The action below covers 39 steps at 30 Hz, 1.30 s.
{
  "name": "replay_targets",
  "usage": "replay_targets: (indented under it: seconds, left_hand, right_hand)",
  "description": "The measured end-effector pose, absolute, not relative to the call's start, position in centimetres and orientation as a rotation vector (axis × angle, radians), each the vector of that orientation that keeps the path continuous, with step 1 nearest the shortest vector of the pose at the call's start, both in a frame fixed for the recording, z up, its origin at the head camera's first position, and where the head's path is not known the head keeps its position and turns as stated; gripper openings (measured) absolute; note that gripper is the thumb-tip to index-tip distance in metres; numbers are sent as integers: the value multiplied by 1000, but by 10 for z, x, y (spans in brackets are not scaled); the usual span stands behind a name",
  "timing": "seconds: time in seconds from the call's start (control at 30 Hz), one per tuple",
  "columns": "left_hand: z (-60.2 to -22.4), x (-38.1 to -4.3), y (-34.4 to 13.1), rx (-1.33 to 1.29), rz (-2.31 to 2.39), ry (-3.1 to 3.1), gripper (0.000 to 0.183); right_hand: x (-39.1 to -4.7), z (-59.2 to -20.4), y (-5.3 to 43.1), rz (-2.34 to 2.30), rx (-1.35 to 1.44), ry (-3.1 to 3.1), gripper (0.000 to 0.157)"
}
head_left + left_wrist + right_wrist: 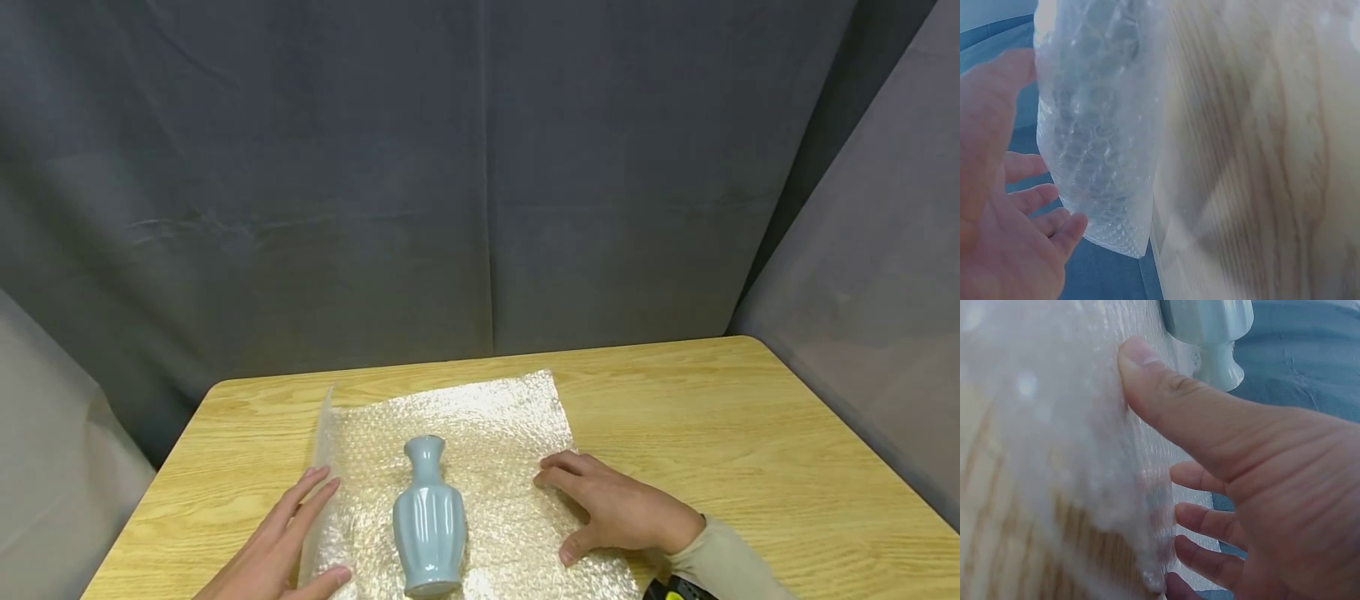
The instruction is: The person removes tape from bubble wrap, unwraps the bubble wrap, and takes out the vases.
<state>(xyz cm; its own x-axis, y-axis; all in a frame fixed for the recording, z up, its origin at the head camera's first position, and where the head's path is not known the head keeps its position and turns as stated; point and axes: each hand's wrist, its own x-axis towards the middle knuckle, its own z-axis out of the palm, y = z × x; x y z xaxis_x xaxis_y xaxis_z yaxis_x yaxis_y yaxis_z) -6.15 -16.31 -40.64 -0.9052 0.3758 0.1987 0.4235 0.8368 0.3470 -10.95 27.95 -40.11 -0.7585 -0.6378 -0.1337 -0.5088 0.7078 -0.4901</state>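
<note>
A glossy pale blue vase (429, 525) lies on its side on a sheet of bubble wrap (510, 433), its neck pointing to the far side of the table. My left hand (281, 542) is at the sheet's left edge, which stands up from the table. In the left wrist view, its fingertips meet the outer face of the raised bubble wrap (1100, 125), fingers spread. On the other side, my right hand (622, 504) rests its fingertips and thumb on the sheet's right part. The right wrist view shows that thumb (1154, 381) against the wrap, with the vase (1210, 325) beyond it.
The wooden table (750, 433) extends to both sides of the sheet, with rounded far corners. A dark grey curtain (375, 208) hangs behind it, and lighter cloth (877, 292) hangs at the right. A black and yellow item (678, 588) is by the right wrist.
</note>
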Motion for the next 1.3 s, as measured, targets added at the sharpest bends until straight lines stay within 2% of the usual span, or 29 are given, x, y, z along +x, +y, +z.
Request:
replay_targets:
  seconds: [0.33, 1.0, 1.3]
  left_hand:
    - [-406, -57, -171, -587, -574, -2947, 86]
    - [-420, -63, -197, -630, -478, -2948, 62]
    - [-412, -66, -199, -570, -476, -3039, 73]
  right_hand:
    - [-109, -400, 279, -633, -904, 2625, 90]
    - [-110, -400, 279, -625, -865, 2615, 91]
    - [-109, -401, 280, -635, -889, 2617, 89]
